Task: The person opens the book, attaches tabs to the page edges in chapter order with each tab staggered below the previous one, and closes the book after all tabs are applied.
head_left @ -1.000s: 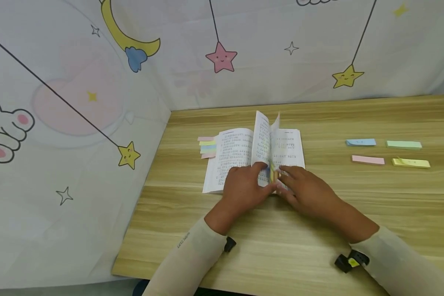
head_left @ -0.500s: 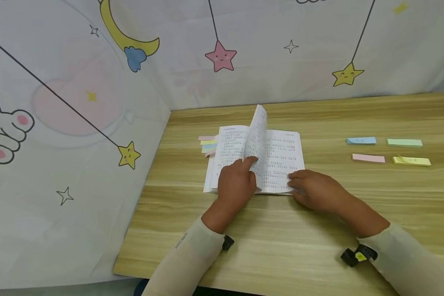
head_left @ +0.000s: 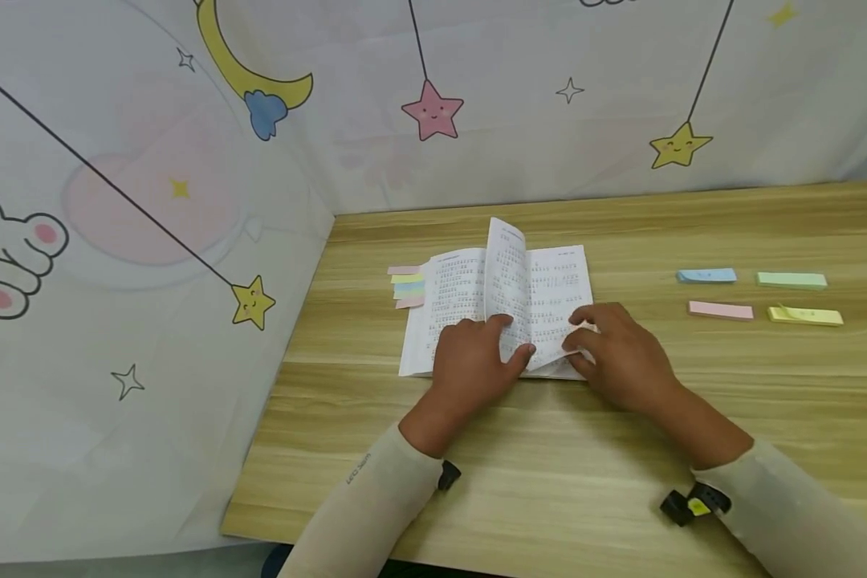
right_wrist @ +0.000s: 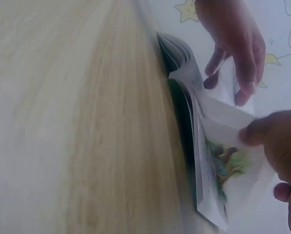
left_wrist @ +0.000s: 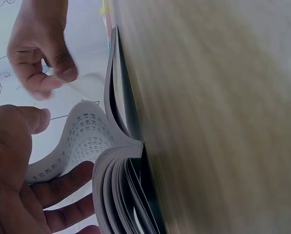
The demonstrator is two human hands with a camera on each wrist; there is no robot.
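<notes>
An open book (head_left: 455,281) with printed pages lies on the table, one leaf (head_left: 507,265) standing up near its middle. My left hand (head_left: 473,361) rests on the left-hand pages, fingers spread under the curved leaf and thumb toward the fold. In the left wrist view, its fingers (left_wrist: 62,187) lie against the pages. My right hand (head_left: 624,353) pinches the lower right corner of a right-hand page (head_left: 552,281) and holds it lifted. A colored picture shows beneath that page in the right wrist view. Colored sticky tabs (head_left: 408,287) stick out from the book's left edge.
To the right lie a blue sticky-note pad (head_left: 706,275), a green pad (head_left: 791,280), a pink pad (head_left: 721,310) and a yellow pad (head_left: 805,315). A printed cloth backdrop (head_left: 513,160) borders the wooden table (head_left: 694,233) at the back and left.
My right hand moved from the fold to the right page's lower corner and now raises that page. My left hand shifted left, then slightly back right; the upright leaf swayed with it.
</notes>
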